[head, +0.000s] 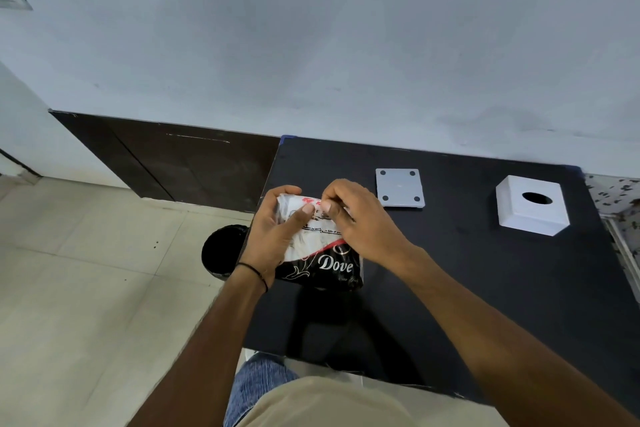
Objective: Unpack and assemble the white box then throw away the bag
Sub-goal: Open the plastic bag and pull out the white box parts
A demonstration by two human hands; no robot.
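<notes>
We grip the bag (322, 253) in both hands, left (277, 229) and right (360, 218); box (531, 204) and plate (400, 187) lie on table (485, 288).

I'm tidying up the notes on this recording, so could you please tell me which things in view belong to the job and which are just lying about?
Part of the job:
- bag, held by left hand and right hand
- white box body with a round hole
- flat white plate with four holes
- black bin on the floor, likely for the bag

Just there:
- black table
- dark wall panel
</notes>
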